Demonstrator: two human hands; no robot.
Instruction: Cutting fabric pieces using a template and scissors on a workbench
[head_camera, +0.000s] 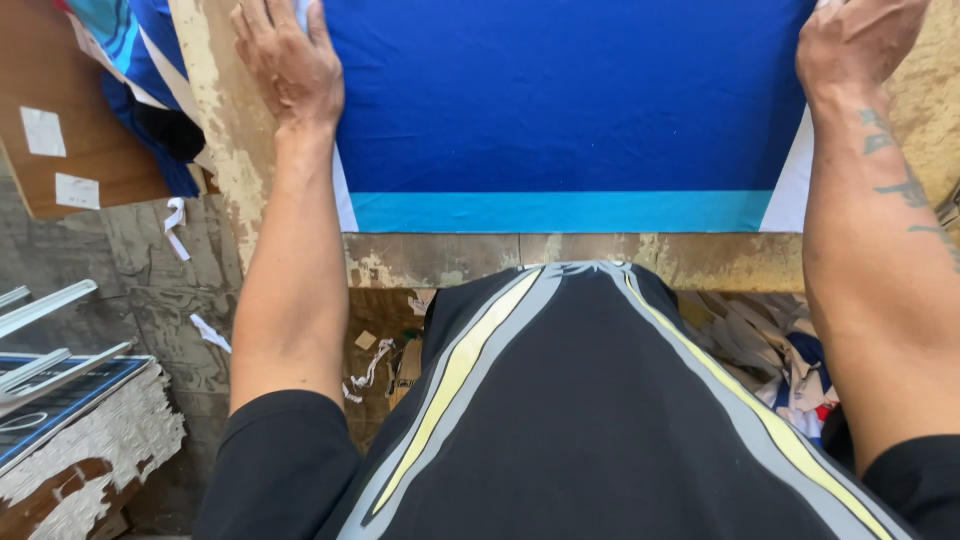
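Observation:
A dark blue fabric piece (560, 95) with a light blue band along its near edge lies flat on a worn, paint-chipped table (440, 258). My left hand (290, 60) rests palm down on the fabric's left edge, fingers spread. At the fabric's right edge my right hand (855, 40) presses down too, its fingertips cut off by the top of the view. White cloth shows under the blue piece at both side edges. Neither hand grips anything.
More blue and white fabric (135, 60) hangs off the table at the far left, above a brown board (75, 130). A stack of framed screens (70, 420) stands lower left. Scraps litter the floor, and a pile of cloth offcuts (780, 360) lies lower right.

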